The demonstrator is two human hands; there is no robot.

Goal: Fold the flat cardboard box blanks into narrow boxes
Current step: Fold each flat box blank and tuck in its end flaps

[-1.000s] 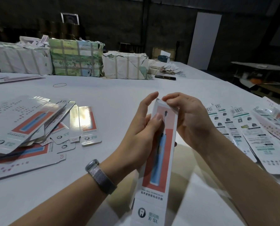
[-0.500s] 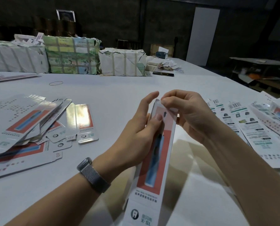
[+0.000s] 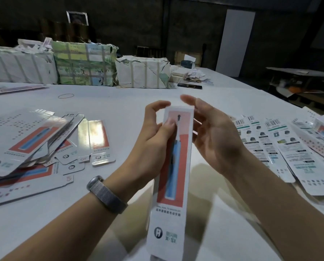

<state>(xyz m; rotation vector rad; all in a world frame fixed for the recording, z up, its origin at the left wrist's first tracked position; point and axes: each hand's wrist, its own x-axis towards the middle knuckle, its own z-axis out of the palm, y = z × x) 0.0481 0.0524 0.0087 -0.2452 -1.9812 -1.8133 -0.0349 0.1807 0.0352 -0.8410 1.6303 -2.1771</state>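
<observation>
The narrow box (image 3: 173, 178) is held above the table (image 3: 119, 102) between the two hands, its long axis running from the person's body away toward the far end. The left hand (image 3: 153, 140) grips its upper part, thumb on the printed face. The right hand (image 3: 212, 134) hangs released just beside the right edge, fingers straight and near the top end, so it is the nearer one for closing that end. One box is in hand; a pile of flat blanks (image 3: 25, 146) lies left, roughly seven visible, and about five printed blanks (image 3: 281, 146) fan out right.
</observation>
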